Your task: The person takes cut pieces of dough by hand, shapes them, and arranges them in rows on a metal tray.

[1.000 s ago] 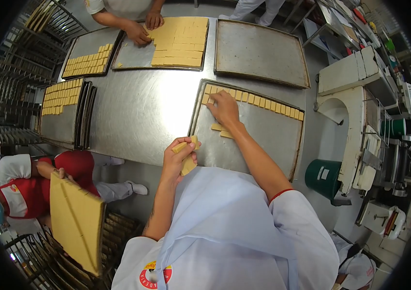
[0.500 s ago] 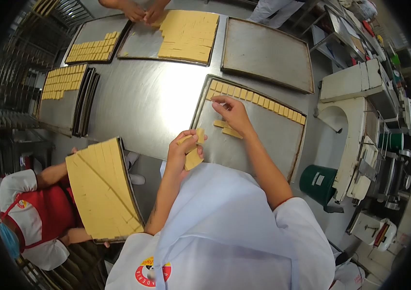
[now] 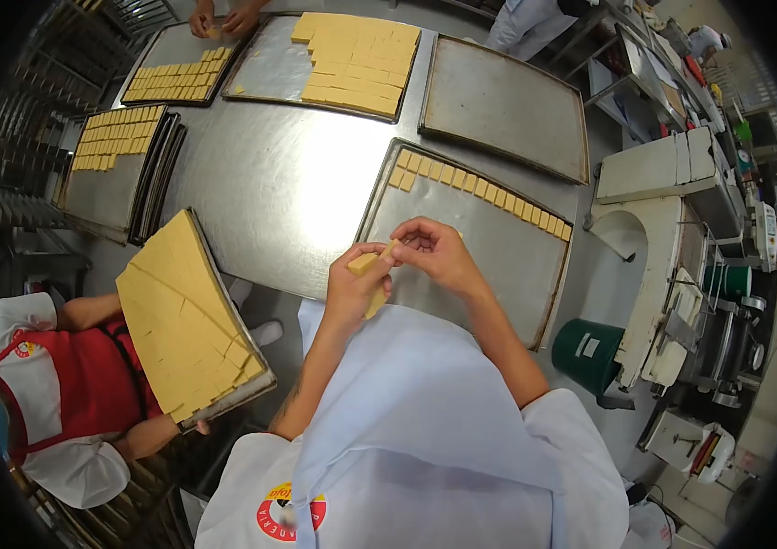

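My left hand (image 3: 352, 288) is closed around several yellow dough pieces (image 3: 364, 263), held over the near left edge of a metal baking tray (image 3: 489, 284). My right hand (image 3: 443, 261) meets it there, its thumb and fingers pinching the end of one small dough piece (image 3: 394, 248). Along the tray's far edge runs a row of cut dough pieces (image 3: 469, 184), with a short second row started at its left end. The loose strips on the tray are mostly hidden behind my right hand.
At left, a co-worker in a red apron (image 3: 86, 389) carries a tray of sliced dough (image 3: 182, 320). Another person's hands (image 3: 224, 20) work over trays at the far left, near a large cut dough sheet (image 3: 361, 64). A bare tray (image 3: 503, 105) and a green bucket (image 3: 587, 352) are rightward.
My right hand has come back from the row toward my left hand and now pinches a piece there. The second row shows its pieces uncovered. The co-worker's carried tray has tilted and shifted.
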A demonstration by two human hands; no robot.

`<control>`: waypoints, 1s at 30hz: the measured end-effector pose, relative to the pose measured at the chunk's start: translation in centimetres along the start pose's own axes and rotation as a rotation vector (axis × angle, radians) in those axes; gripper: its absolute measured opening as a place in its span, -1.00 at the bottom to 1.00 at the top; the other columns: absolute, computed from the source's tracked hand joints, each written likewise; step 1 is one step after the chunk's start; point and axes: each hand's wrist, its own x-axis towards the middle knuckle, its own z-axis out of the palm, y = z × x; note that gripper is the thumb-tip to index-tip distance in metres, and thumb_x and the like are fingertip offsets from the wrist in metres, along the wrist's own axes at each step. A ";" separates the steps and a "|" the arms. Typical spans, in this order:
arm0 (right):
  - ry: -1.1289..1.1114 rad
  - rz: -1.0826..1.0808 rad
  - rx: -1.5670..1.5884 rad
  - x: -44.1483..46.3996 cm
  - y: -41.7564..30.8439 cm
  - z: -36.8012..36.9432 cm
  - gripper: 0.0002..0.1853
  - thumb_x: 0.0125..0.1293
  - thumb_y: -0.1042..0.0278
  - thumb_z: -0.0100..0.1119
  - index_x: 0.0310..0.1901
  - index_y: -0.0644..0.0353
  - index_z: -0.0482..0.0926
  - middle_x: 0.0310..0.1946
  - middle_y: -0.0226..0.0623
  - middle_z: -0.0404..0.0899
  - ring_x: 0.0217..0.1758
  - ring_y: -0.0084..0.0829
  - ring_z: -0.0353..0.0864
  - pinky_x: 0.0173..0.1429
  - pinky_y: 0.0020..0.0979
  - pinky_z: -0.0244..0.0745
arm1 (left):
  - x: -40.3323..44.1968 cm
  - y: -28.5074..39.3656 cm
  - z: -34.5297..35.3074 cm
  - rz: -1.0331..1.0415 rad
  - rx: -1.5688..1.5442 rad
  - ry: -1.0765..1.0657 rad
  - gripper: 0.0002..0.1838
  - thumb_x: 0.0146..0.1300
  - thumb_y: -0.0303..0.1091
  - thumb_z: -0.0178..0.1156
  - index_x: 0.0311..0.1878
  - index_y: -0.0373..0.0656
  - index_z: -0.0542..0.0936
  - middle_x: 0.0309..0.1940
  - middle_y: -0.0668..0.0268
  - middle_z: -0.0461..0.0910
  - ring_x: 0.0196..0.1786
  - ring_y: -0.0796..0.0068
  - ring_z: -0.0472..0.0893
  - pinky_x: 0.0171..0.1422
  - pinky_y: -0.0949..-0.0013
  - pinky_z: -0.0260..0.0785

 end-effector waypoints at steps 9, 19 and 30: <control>0.603 -0.459 -0.821 6.8 5.0 -5.4 -0.75 0.14 0.32 0.46 -0.16 0.16 0.67 -0.22 -0.25 0.66 -0.28 -0.28 0.63 -0.08 -0.26 0.46 | 0.4 -1.3 -1.8 -0.233 -0.469 0.064 -0.73 0.42 -0.32 0.18 0.07 -0.24 0.51 -0.23 0.16 0.60 -0.39 0.43 0.57 -0.33 0.31 0.51; 0.493 -0.270 -0.962 6.1 7.8 -6.9 -0.78 0.17 0.31 0.38 -0.14 0.12 0.72 -0.14 -0.29 0.67 0.03 -0.23 0.57 0.14 -0.16 0.32 | -0.2 -1.5 -3.8 -0.223 -0.621 -0.019 -0.50 0.27 -0.32 -0.03 0.30 -0.18 0.41 -0.17 0.21 0.53 -0.22 0.26 0.54 -0.18 0.21 0.52; 0.474 -0.249 -1.048 8.2 7.2 -6.0 -0.73 0.17 0.22 0.37 -0.13 0.12 0.74 -0.14 -0.27 0.67 0.02 -0.19 0.56 0.14 -0.13 0.30 | -0.2 -1.1 -3.1 -0.213 -0.273 -0.092 -0.49 0.38 -0.32 0.20 0.35 -0.22 0.40 -0.17 0.22 0.53 -0.28 0.41 0.61 -0.32 0.37 0.57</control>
